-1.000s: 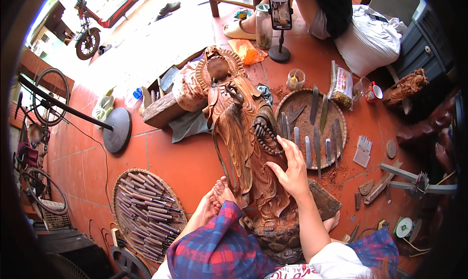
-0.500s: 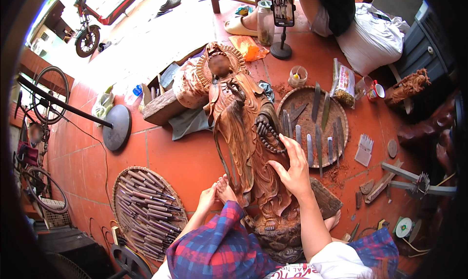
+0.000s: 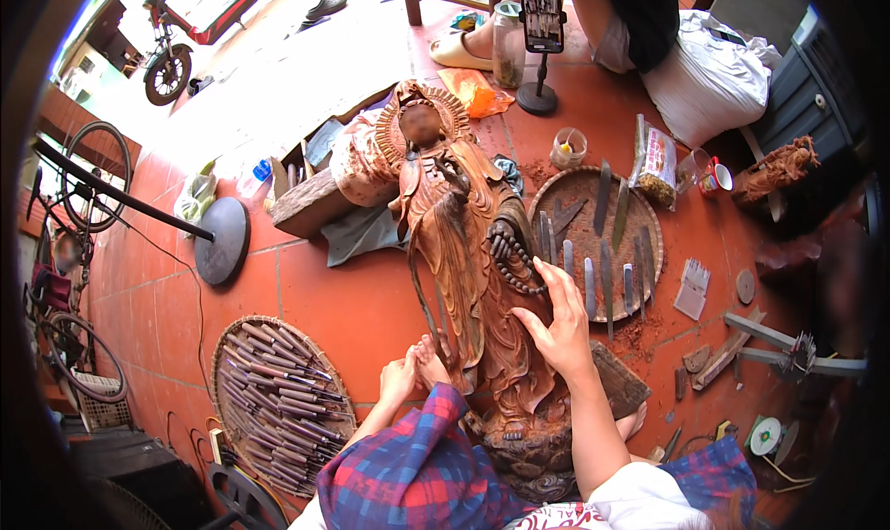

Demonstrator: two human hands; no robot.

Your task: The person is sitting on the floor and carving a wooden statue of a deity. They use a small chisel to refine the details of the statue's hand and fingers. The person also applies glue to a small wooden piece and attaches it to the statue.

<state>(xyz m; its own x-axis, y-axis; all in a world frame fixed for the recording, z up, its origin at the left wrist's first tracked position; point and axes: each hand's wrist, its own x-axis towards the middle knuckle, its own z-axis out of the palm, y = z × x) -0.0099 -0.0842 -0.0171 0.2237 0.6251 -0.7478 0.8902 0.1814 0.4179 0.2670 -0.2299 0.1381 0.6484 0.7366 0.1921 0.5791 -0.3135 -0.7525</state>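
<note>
A carved wooden statue [image 3: 473, 252] of a robed figure lies tilted back in front of me, its head resting on a cloth-covered wooden block. Dark carved prayer beads [image 3: 514, 266] hang from the statue's hand. My right hand [image 3: 561, 331] is open beside the robe, just below the beads, thumb and fingers spread; whether the fingertips touch the wood I cannot tell. On the left, my left hand [image 3: 399, 377] is closed against the toes of my bare foot [image 3: 429, 361], next to the robe's lower edge.
At lower left, a woven tray [image 3: 218, 382] bears many wooden-handled carving tools. Another woven tray [image 3: 640, 196] at right holds flat blades. A phone on a stand [image 3: 541, 30] is beyond the statue, near a seated person's leg [image 3: 584, 16]. A round black base [image 3: 222, 243] stands left.
The view has shifted very slightly. Both hands keep nearly the same places, the right still spread beside the statue and the left at the foot.
</note>
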